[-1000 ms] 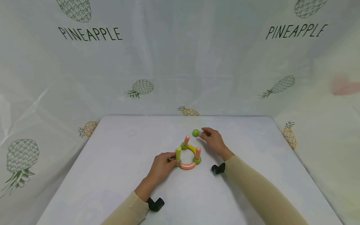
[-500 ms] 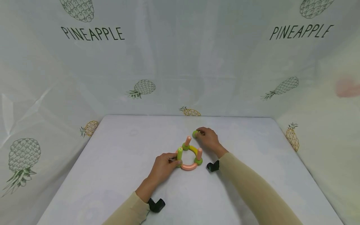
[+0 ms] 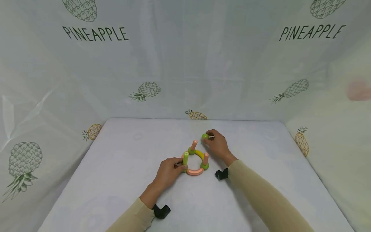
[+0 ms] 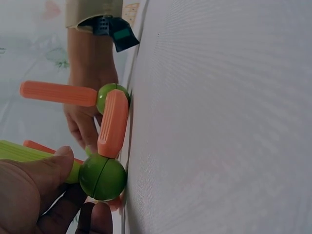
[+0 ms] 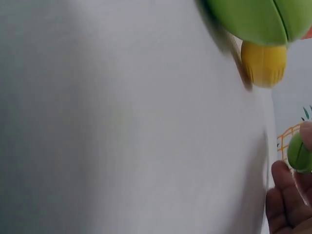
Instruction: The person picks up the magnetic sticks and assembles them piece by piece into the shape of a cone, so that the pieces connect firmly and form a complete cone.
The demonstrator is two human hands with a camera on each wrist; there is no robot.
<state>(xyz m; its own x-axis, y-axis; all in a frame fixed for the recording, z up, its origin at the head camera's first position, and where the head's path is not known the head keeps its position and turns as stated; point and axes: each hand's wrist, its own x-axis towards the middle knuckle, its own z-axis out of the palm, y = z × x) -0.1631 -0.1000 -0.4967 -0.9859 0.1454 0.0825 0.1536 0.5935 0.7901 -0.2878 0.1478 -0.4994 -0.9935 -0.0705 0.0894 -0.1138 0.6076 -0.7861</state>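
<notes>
On the table a ring of curved orange and yellow bars [image 3: 199, 154] joins green balls. Two orange sticks [image 3: 205, 158] stand upright on balls of this ring. My left hand [image 3: 168, 170] pinches the upright light green stick [image 3: 185, 158] at the ring's left side, thumb across it just above its ball [image 4: 103, 178]. Beyond the ring, my right hand [image 3: 218, 144] pinches a loose green ball [image 3: 205, 136] between thumb and fingers. That ball [image 5: 299, 153] shows at the right edge of the right wrist view, partly hidden by the thumb.
The white table [image 3: 116, 154] runs back to a hanging pineapple-print sheet [image 3: 185, 64], with more sheet at both sides. Each wrist bears a black camera mount [image 3: 161, 211].
My right hand has reached the loose green ball, taken hold of it and shifted it slightly right. My left hand keeps its grip on the light green stick.
</notes>
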